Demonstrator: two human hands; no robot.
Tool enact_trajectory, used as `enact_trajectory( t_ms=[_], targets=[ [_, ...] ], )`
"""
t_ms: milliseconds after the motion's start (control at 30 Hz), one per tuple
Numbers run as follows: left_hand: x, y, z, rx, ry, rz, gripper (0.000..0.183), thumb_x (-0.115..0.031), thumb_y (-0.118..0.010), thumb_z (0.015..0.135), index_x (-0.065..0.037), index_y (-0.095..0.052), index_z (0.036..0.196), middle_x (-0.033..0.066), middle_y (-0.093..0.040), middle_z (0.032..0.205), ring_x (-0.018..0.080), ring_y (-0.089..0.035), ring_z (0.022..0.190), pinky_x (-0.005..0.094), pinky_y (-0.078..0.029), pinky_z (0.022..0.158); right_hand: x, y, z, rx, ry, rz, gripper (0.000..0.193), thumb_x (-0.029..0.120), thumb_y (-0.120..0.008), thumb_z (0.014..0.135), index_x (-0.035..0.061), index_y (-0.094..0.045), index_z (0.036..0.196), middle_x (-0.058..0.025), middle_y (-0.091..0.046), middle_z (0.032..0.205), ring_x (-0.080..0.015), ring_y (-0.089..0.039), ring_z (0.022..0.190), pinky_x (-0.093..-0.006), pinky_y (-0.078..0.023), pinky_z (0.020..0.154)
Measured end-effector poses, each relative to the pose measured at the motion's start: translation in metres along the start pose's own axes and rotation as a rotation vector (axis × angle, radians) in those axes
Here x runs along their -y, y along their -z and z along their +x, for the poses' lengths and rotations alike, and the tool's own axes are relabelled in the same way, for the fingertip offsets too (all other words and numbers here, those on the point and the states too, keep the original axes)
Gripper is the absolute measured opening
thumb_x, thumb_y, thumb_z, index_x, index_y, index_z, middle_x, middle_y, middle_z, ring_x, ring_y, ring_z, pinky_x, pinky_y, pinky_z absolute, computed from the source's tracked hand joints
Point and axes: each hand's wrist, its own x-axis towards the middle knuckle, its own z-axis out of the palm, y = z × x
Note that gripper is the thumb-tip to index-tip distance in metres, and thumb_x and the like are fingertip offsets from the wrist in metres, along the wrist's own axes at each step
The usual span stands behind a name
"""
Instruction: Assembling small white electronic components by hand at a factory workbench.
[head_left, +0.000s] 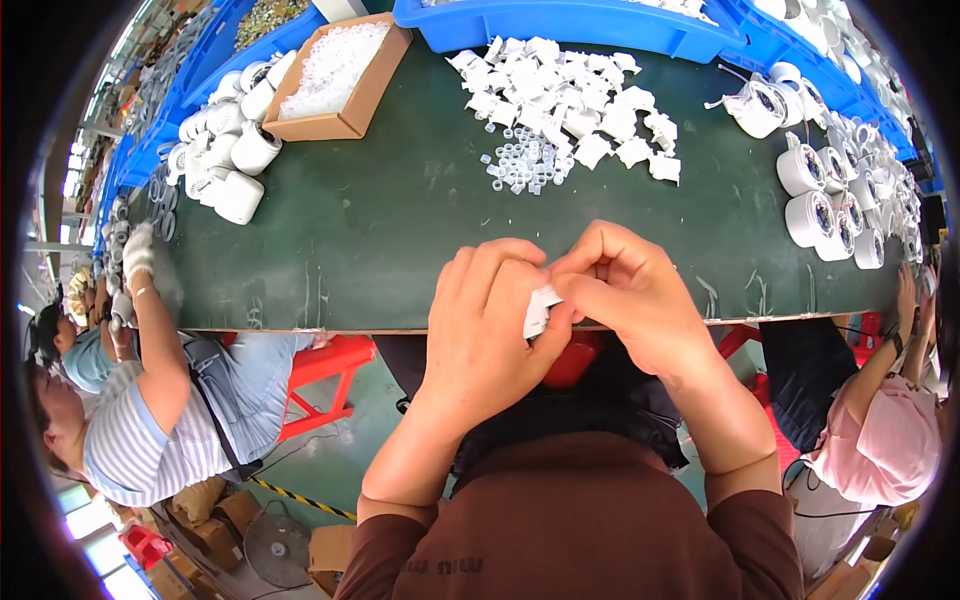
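Observation:
At the table's near edge my left hand [485, 310] is closed round a small white plastic part [540, 308], which shows between the thumb and fingers. My right hand [630, 300] meets it from the right, thumb and forefinger pinched together at the part's upper edge. Whatever those fingertips hold is too small and covered to make out. Beyond my hands lies a loose heap of similar white plastic parts [560, 90]. Small clear plastic rings [525, 162] are piled at that heap's near side.
A cardboard box [350, 120] of clear pieces stands at the far left beside white round housings [240, 198]. Blue bins [580, 30] line the back. More white cylinders [803, 170] are stacked at right. Co-workers sit on both sides, one with a gloved hand [138, 252].

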Motion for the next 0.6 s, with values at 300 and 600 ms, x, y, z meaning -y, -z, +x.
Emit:
enact_trajectory(
  t_ms=[300, 600],
  targets=[
    [0.006, -0.008, -0.011, -0.149, -0.018, -0.001, 0.039, -0.004, -0.081, 0.072, -0.011, -0.061, 0.105, 0.0082, -0.066, 0.103, 0.0286, -0.059, 0.088, 0.039, -0.047, 0.075, -0.007, 0.001, -0.006, 0.026, 0.055, 0.146, 0.008, 0.005, -0.063, 0.099, -0.0004, -0.064, 0.106, -0.0094, -0.07, 0.106, -0.0127, -0.066, 0.093, -0.0275, -0.055, 0.08],
    [0.003, 0.001, -0.008, -0.079, -0.023, 0.032, 0.031, -0.001, -0.081, 0.07, -0.008, -0.066, 0.095, 0.0083, -0.067, 0.102, 0.0305, -0.059, 0.087, 0.0391, -0.048, 0.074, -0.024, -0.009, -0.012, -0.043, 0.244, -0.134, 0.016, 0.004, -0.058, 0.103, -0.0024, -0.063, 0.117, -0.0073, -0.068, 0.109, -0.0113, -0.064, 0.102, -0.0284, -0.053, 0.09]
  ],
)
